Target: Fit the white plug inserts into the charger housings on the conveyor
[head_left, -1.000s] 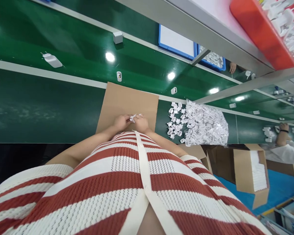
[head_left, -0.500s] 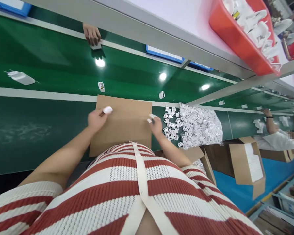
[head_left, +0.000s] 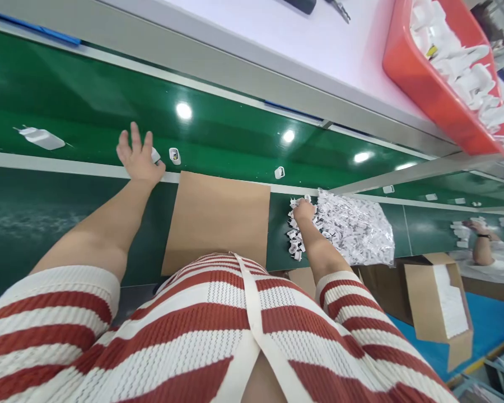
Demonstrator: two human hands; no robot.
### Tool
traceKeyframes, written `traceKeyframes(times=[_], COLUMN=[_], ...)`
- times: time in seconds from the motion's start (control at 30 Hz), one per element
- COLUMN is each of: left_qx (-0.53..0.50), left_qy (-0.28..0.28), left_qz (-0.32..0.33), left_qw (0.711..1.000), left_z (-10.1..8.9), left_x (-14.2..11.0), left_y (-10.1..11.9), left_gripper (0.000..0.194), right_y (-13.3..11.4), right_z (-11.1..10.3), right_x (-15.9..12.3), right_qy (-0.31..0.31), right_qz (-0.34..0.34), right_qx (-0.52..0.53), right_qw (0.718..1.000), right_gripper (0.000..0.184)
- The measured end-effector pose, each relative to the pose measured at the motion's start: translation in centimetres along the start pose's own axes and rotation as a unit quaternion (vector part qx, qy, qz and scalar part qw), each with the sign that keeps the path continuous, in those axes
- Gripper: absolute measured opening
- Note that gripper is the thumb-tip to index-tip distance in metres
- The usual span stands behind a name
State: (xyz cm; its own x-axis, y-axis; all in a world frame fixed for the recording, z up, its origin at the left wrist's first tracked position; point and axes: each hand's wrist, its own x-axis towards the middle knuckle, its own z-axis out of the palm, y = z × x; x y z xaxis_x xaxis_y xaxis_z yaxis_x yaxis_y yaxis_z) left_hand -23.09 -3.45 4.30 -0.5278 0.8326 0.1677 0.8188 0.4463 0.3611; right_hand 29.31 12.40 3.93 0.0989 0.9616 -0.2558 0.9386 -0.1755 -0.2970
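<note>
My left hand (head_left: 140, 159) is stretched over the near edge of the green belt, its fingers spread. A white charger housing (head_left: 155, 155) lies between its thumb and forefinger, not gripped. Just right of it an open-ended white housing (head_left: 175, 156) rests on the belt. My right hand (head_left: 304, 210) is down at the heap of small white plug parts (head_left: 294, 238), fingers curled; what they hold, if anything, is hidden. A clear bag (head_left: 355, 226) full of similar parts lies beside it. Between my hands lies a flat cardboard sheet (head_left: 222, 218).
Another white housing (head_left: 279, 172) and a white charger with pins (head_left: 44, 138) lie on the green belt (head_left: 231, 137). Overhead, a shelf (head_left: 277, 50) carries a red bin (head_left: 441, 84) of white parts. Opened cartons (head_left: 424, 296) and a co-worker's arm (head_left: 483, 246) are at right.
My left hand has moved from above the cardboard to the belt and opened beside a white housing. My right hand has moved right to the heap. The co-worker's hand across the belt is gone from view.
</note>
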Motion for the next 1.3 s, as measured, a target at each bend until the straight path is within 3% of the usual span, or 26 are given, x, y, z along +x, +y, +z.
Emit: traceKeyframes(times=[0.07, 0.1, 0.2, 0.3, 0.37, 0.43, 0.5, 0.57, 0.67, 0.8, 0.83, 0.93, 1.0, 1.13, 1.3], left_qx=[0.038, 0.053, 0.083, 0.123, 0.132, 0.098, 0.039, 0.01, -0.024, -0.067, -0.077, -0.109, -0.13, -0.176, -0.232], left_qy=[-0.056, -0.086, -0.15, -0.169, -0.132, -0.087, -0.091, -0.149, -0.229, -0.269, -0.27, -0.269, -0.269, -0.263, -0.248], left_qz=[0.108, 0.133, 0.13, 0.087, 0.05, 0.033, 0.045, 0.069, 0.101, 0.119, 0.118, 0.113, 0.11, 0.099, 0.066], left_qw=[0.992, 0.986, 0.977, 0.974, 0.981, 0.991, 0.994, 0.986, 0.968, 0.953, 0.952, 0.95, 0.948, 0.943, 0.938], left_z=[0.0, 0.2, 1.2, 1.3, 0.6, -0.2, -0.3, 0.7, 3.3, 5.9, 6.1, 6.0, 5.8, 6.2, 7.5], left_x=[0.4, 1.0, 3.5, 5.4, 4.9, 2.9, -0.4, -4.3, -9.8, -14.5, -15.2, -16.6, -17.2, -18.2, -18.7], left_y=[0.4, 0.5, 0.1, 0.4, 1.5, 3.3, 5.7, 8.2, 11.3, 13.5, 13.7, 13.8, 13.7, 13.5, 13.3], left_gripper=[0.08, 0.073, 0.04, 0.034, 0.041, 0.044, 0.044, 0.043, 0.037, 0.03, 0.031, 0.031, 0.03, 0.03, 0.034], right_y=[-0.4, -0.7, -2.1, -3.4, -3.8, -3.9, -4.0, -4.3, -5.3, -6.3, -6.4, -6.3, -6.1, -6.1, -7.7], right_z=[-0.3, -0.4, -0.3, 0.0, 0.2, 0.2, 0.3, 0.3, 0.4, 1.0, 1.2, 2.6, 3.7, 5.8, 7.0], right_x=[-0.4, -0.8, -2.3, -4.5, -6.2, -7.7, -8.9, -9.6, -10.2, -10.9, -11.1, -11.7, -12.1, -12.8, -14.2], right_qy=[0.004, 0.004, -0.015, -0.053, -0.103, -0.175, -0.237, -0.268, -0.297, -0.338, -0.336, -0.284, -0.244, -0.199, -0.186], right_qz=[0.003, 0.004, 0.002, -0.009, -0.019, -0.017, 0.003, 0.028, 0.038, 0.007, -0.008, -0.055, -0.07, -0.104, -0.209], right_qx=[0.052, 0.084, 0.201, 0.311, 0.438, 0.596, 0.697, 0.712, 0.692, 0.673, 0.655, 0.565, 0.511, 0.434, 0.291], right_qw=[0.999, 0.996, 0.979, 0.949, 0.893, 0.784, 0.677, 0.649, 0.656, 0.658, 0.676, 0.773, 0.821, 0.872, 0.915], right_gripper=[0.026, 0.029, 0.039, 0.039, 0.034, 0.03, 0.026, 0.018, 0.013, 0.02, 0.022, 0.029, 0.033, 0.031, 0.024])
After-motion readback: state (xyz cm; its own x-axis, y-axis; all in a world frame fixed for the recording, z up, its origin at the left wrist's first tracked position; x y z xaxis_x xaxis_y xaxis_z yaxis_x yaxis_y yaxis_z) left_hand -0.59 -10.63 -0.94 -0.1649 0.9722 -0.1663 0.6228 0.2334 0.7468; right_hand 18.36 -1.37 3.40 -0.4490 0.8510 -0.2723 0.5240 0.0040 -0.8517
